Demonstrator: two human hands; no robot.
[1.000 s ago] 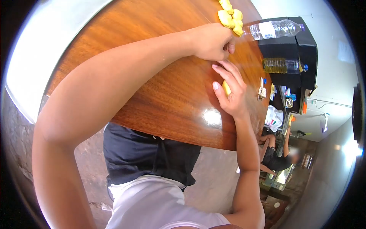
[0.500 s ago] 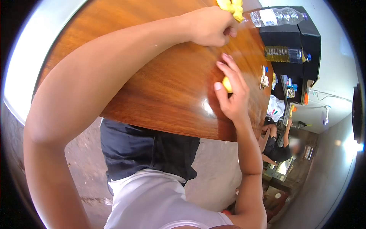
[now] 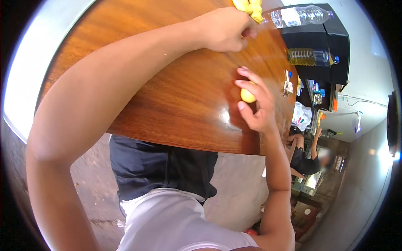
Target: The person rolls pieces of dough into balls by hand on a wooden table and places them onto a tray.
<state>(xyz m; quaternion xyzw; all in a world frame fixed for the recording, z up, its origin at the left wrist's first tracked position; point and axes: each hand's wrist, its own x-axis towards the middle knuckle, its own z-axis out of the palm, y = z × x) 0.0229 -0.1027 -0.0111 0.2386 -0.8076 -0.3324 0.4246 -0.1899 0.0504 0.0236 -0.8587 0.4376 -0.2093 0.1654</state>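
A small smooth yellow ball is on the glossy wooden table, under my right hand. My right fingers curve around its far side and my thumb is at its near side. My left hand is closed in a fist farther up the table, knuckles up, with its palm hidden; I cannot tell what it holds. Just beyond that fist lie several soft-looking yellow lumps, close together at the top edge of the view.
On a black stand to the right are a clear plastic bottle and a bottle of yellowish liquid. Small items lie at the table's right edge, beyond them a white plastic bag. A person sits in the background.
My right fingers have curled in, the thumb has moved lower, and more of the yellow ball shows. My left fist has hardly moved; the view has shifted slightly.
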